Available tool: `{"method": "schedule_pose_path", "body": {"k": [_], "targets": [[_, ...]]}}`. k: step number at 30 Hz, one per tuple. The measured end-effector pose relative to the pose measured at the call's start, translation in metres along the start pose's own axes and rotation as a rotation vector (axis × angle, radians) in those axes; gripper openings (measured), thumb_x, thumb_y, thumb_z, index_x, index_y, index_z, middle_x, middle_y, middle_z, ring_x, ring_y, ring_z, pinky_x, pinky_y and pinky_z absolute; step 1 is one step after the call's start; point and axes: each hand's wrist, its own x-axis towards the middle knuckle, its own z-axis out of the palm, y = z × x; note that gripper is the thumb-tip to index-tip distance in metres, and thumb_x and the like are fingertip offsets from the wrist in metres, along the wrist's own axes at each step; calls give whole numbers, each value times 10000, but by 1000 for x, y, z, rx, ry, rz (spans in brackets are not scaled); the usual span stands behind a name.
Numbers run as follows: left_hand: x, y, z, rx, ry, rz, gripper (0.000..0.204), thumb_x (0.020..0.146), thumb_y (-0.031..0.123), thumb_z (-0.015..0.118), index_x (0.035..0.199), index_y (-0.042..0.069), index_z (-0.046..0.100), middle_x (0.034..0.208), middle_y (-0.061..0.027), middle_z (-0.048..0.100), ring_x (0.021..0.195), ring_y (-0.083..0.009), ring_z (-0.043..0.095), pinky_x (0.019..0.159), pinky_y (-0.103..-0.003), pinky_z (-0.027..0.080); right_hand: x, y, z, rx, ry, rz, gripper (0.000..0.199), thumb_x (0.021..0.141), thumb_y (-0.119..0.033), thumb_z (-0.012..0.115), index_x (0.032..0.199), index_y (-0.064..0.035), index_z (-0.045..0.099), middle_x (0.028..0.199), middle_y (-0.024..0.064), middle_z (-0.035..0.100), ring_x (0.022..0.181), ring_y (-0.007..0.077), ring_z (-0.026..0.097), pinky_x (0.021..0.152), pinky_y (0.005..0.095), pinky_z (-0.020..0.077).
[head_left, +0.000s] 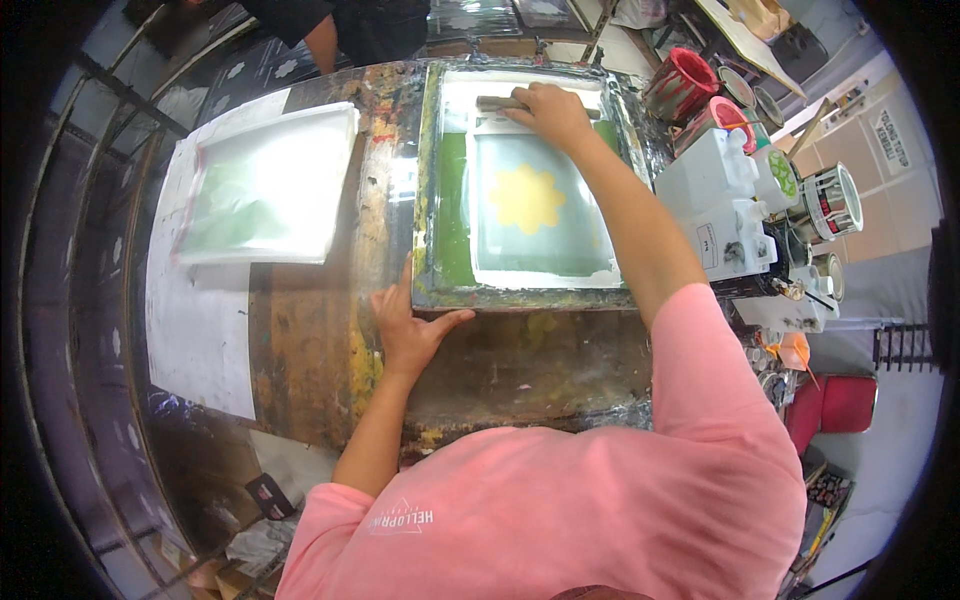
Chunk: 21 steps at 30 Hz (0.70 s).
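Observation:
A screen-printing frame [455, 297] lies on the worktable, its green mesh [455, 205] bearing a pale rectangle with a yellow flower shape [527, 199] in it. At the far end of the mesh, my right hand [552, 113] grips a squeegee [497, 104] by its handle; white ink [462, 90] lies around there. The squeegee's lower edge is hard to make out. My left hand [404, 325] rests against the frame's near left corner, thumb along the front edge, a finger up the left side, fingers apart.
Left of the frame, a stack of translucent sheets [262, 190] lies on white paper [205, 340]. Plastic jugs [705, 180], red-stained tubs [683, 85] and paint cans [832, 203] crowd the right side. Another person [375, 28] stands across the table. A red chair [848, 404] is farther right.

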Motion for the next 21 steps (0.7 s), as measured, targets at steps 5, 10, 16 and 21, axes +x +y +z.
{"method": "schedule_pose_path", "body": {"k": [5,10,16,21], "targets": [[-1,0,1,-20,2,-32,1171,643,635,947,1541,2,542,935,-86,664,945,-275,531,925,-425,415,-72,-49,-40,-7,-174,1,426,1014,-570,595,1115,-166,686,1032,107,704,943,338,725,732,506,602],[-3,-2,3,-23,5,-35,1147,659,625,946,1530,-8,550,979,-111,678,970,-295,545,939,-434,417,-162,-129,-107,-7,-275,52,431,985,-527,661,1082,-109,631,974,98,679,917,324,719,691,497,585],[9,29,-10,-459,26,-132,979,769,459,958,1497,-54,550,1161,-173,713,1098,-266,606,978,-412,477,-176,-159,-171,57,-140,12,433,965,-446,706,1063,-31,629,963,133,664,957,330,685,735,460,585],[57,78,-35,-829,229,-154,974,835,351,932,1553,-87,441,1301,-198,660,1160,-237,614,1006,-372,497,-137,-157,-209,-117,192,-53,363,963,-417,685,997,-56,660,901,119,665,900,317,661,854,487,497]]}}
